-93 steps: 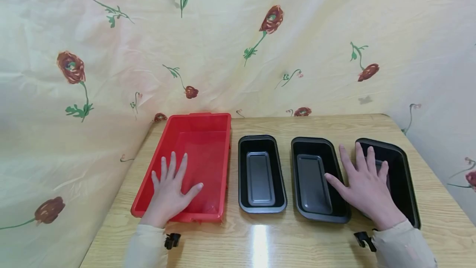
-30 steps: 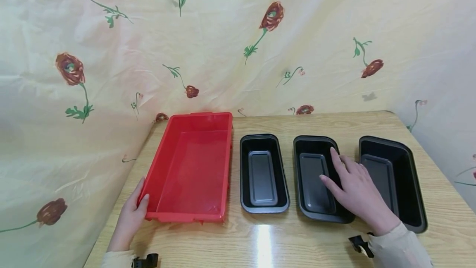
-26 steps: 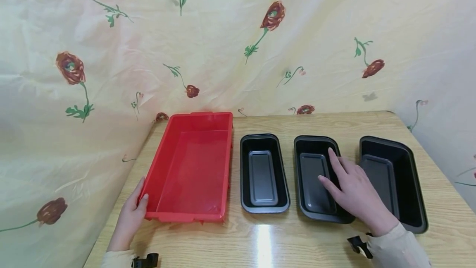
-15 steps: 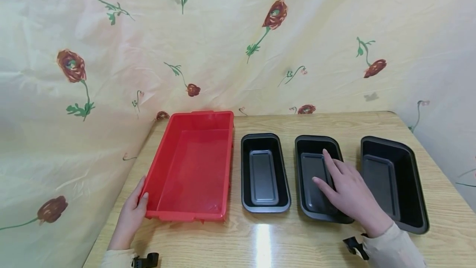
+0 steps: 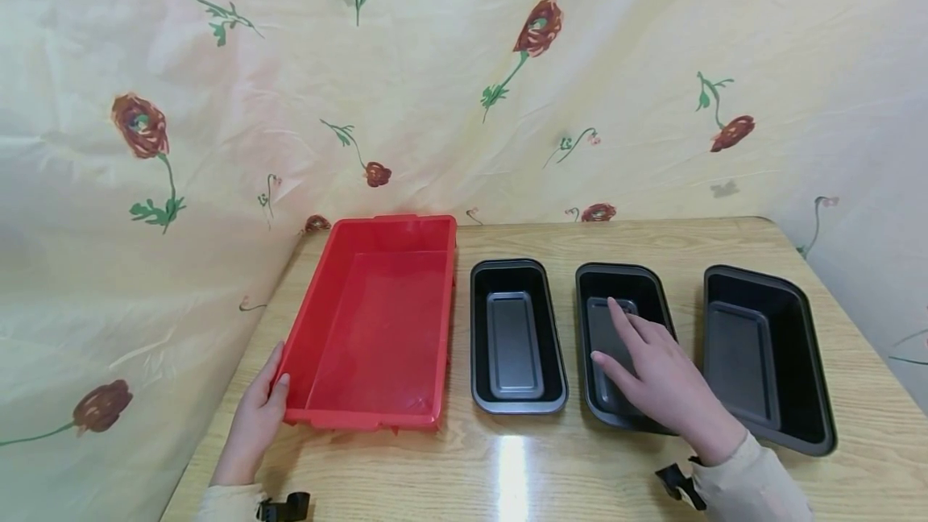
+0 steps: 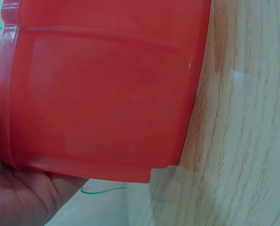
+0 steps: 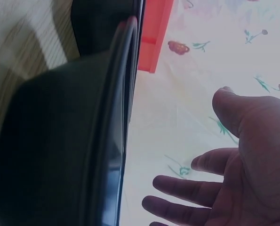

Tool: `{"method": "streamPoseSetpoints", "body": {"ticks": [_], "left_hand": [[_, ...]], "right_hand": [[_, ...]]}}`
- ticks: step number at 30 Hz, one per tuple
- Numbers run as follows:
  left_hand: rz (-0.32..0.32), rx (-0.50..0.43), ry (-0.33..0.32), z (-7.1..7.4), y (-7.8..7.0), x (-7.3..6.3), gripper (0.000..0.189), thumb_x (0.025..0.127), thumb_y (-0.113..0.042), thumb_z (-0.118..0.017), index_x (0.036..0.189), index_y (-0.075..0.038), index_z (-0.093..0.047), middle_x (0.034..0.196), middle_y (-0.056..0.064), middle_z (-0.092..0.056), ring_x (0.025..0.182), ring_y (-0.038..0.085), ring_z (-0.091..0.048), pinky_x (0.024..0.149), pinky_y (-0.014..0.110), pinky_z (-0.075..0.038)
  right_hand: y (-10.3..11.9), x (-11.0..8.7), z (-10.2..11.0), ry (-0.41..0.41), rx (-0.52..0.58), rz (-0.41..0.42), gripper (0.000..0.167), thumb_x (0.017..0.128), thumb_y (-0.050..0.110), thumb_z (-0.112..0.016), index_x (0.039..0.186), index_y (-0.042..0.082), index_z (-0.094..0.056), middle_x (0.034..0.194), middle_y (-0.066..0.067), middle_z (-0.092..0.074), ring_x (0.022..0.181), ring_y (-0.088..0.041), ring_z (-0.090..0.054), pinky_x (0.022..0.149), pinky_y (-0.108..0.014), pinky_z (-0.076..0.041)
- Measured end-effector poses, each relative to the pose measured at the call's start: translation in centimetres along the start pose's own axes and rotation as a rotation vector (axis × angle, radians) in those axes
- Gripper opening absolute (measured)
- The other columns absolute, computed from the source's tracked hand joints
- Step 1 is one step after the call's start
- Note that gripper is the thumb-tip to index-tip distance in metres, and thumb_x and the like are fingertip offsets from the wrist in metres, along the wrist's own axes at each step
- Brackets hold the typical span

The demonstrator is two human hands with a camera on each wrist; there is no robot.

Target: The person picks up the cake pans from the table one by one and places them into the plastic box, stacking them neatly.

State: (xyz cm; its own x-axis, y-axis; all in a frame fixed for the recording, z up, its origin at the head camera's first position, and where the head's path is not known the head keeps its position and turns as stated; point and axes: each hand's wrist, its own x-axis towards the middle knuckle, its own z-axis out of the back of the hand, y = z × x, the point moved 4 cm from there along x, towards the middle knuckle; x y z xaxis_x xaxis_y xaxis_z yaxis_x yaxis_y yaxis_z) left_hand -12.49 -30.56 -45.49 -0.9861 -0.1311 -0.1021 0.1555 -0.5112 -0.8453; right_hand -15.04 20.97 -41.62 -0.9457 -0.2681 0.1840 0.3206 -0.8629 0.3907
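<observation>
A shallow red plastic tray (image 5: 384,329) lies at the left of the table. At its near left corner my left hand (image 5: 254,417) grips the rim, thumb over the edge and fingers against the outer side; the left wrist view shows the palm by the red wall (image 6: 92,103). Above the middle black loaf pan (image 5: 598,345) hovers my right hand (image 5: 663,381), fingers spread and holding nothing. In the right wrist view that hand (image 7: 252,160) is apart from the pan's rim.
Another black loaf pan (image 5: 515,345) stands between the tray and the middle pan. A third loaf pan (image 5: 747,361) sits near the table's right side. Behind the wooden table (image 5: 580,474) hangs a flowered cloth (image 5: 435,87).
My left hand has gone from over the red tray to its near left corner and taken hold of the rim. My right hand has drifted left from the right pan to over the middle pan.
</observation>
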Motion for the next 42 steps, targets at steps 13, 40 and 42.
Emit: {"method": "streamPoseSetpoints", "body": {"ticks": [13,40,42], "left_hand": [[0.031,-0.018,0.010,0.0,0.2,0.2,0.057,0.107,-0.015,-0.033,0.158,-0.017,-0.009,0.158,0.021,-0.019,0.137,0.042,-0.031,0.106,0.053,-0.034],[0.065,-0.065,0.012,-0.1,0.5,0.2,0.058,0.107,-0.015,-0.033,0.158,-0.022,-0.008,0.159,0.019,-0.018,0.138,0.040,-0.030,0.107,0.052,-0.035],[0.067,-0.064,0.012,-0.1,0.5,0.2,0.058,0.107,-0.015,-0.033,0.158,-0.023,-0.008,0.159,0.019,-0.018,0.137,0.040,-0.031,0.106,0.053,-0.036]], "right_hand": [[1.5,0.5,-1.0,-0.017,0.054,0.044,0.073,0.097,0.039,-0.059,0.151,-0.002,-0.030,0.135,-0.028,-0.050,0.123,-0.044,-0.045,0.098,-0.060,-0.039],[4.7,1.4,-3.5,-0.014,0.006,0.041,0.061,0.090,0.030,-0.070,0.134,-0.008,-0.053,0.094,-0.010,-0.070,0.080,-0.022,-0.064,0.071,-0.043,-0.054],[4.9,1.5,-3.7,-0.004,0.006,0.034,0.061,0.090,0.029,-0.071,0.134,-0.009,-0.052,0.090,-0.008,-0.070,0.071,-0.017,-0.061,0.064,-0.038,-0.052]]}}
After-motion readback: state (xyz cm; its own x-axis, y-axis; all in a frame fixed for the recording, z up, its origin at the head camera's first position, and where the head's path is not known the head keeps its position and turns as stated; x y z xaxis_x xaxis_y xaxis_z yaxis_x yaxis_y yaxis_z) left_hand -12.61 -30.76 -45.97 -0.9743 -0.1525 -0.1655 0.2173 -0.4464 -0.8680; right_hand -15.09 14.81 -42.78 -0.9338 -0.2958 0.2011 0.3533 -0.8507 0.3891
